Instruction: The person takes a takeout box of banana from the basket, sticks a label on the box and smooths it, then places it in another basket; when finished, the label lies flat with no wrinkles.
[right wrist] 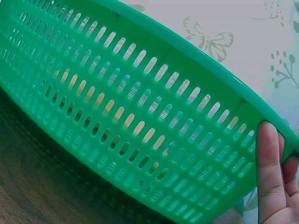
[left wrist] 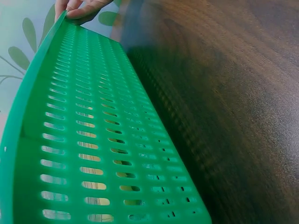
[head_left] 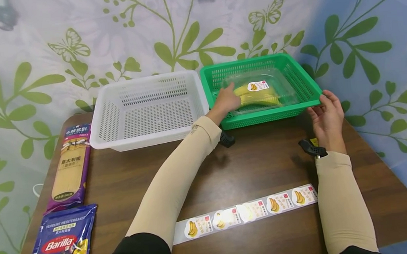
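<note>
A green perforated basket [head_left: 261, 118] stands at the back right of the table. Inside it lies a clear plastic container [head_left: 283, 85] of bananas [head_left: 257, 98], with a banana-picture label [head_left: 258, 86] on the lid. My left hand [head_left: 227, 100] reaches over the basket's front left and rests at the container's left end, its index finger extended; its thumb is hidden. At the front right corner, my right hand [head_left: 327, 116] pinches the basket rim; the right wrist view shows its fingers [right wrist: 270, 163] against the green wall.
Left of the green basket stands a white perforated basket [head_left: 146, 139]. A pasta packet [head_left: 70, 167] and a blue Barilla sauce pouch [head_left: 59, 244] lie along the table's left edge. A strip of banana stickers [head_left: 245, 213] lies across the front, between my forearms. A patterned curtain [head_left: 137, 32] hangs behind.
</note>
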